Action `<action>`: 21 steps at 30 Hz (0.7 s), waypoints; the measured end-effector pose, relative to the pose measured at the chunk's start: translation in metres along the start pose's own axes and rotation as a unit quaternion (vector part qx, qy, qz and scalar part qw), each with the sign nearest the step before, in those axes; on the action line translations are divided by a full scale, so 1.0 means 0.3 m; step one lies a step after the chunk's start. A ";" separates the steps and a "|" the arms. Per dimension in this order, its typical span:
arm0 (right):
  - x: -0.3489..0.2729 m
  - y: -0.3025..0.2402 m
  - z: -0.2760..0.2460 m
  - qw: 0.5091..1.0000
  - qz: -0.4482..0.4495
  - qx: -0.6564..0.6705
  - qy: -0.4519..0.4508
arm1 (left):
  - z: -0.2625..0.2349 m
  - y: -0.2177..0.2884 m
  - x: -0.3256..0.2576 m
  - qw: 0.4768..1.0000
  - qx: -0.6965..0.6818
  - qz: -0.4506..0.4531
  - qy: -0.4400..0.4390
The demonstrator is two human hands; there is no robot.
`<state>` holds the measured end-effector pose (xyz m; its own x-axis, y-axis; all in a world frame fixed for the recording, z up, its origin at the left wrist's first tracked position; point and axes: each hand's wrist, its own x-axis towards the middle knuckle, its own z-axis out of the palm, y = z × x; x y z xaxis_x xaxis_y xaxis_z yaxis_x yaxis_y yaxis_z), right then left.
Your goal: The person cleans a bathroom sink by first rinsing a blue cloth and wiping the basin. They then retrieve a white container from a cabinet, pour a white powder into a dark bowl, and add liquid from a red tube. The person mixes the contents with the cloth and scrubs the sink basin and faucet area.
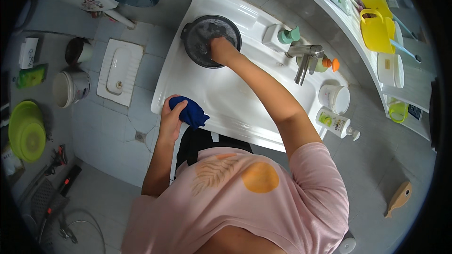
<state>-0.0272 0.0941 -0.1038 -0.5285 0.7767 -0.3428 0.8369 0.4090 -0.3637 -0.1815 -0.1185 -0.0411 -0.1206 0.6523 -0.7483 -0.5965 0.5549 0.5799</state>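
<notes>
A dark grey round basin (200,58) with a small lug on its left rim rests at the far left of the white sink (282,94). Thin whitish suds cover its inside. My right hand (223,51) reaches down into the basin, knuckles bent; its fingers are hidden beneath it, so whether they grip anything does not show. At the sink's near left edge, my left hand (170,117) is closed around a bunched dark blue cloth (189,112), thumb across the top and the loose end hanging to the right.
Right of the basin stand a green-topped pump bottle (278,36), the metal faucet (308,59), a white tub (334,98) and a white pump bottle (335,123). A shelf with yellow cups (376,33) overhangs the right side. A squat toilet (121,72) lies in the floor at left.
</notes>
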 end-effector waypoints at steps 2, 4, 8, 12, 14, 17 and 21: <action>0.003 -0.005 0.011 1.000 -0.014 -0.011 0.018 | -0.019 -0.007 -0.010 1.000 -0.006 0.006 0.006; 0.001 0.008 -0.002 0.999 0.040 0.036 0.004 | -0.026 -0.006 -0.014 1.000 -0.012 0.006 0.011; -0.053 0.022 -0.038 0.999 -0.029 0.023 0.037 | -0.029 -0.009 -0.013 1.000 -0.012 0.007 0.005; -0.152 -0.002 -0.204 0.945 0.041 0.304 0.110 | -0.026 -0.016 -0.005 1.000 -0.020 0.018 -0.013; -0.196 -0.008 -0.275 0.917 0.049 0.388 0.076 | -0.022 -0.021 0.000 1.000 -0.016 0.015 -0.020; -0.235 -0.029 -0.337 0.899 0.042 0.429 0.074 | -0.002 -0.022 0.007 1.000 -0.008 0.010 -0.025; -0.255 -0.028 -0.327 0.891 0.060 0.438 0.099 | 0.026 -0.027 0.005 0.999 -0.002 0.012 -0.036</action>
<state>0.0203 0.0782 0.0106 -0.3349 0.8943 -0.2968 0.4074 -0.1466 -0.9014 -0.1708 -0.1179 -0.0444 -0.0785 0.7012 -0.7086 -0.5971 0.5362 0.5967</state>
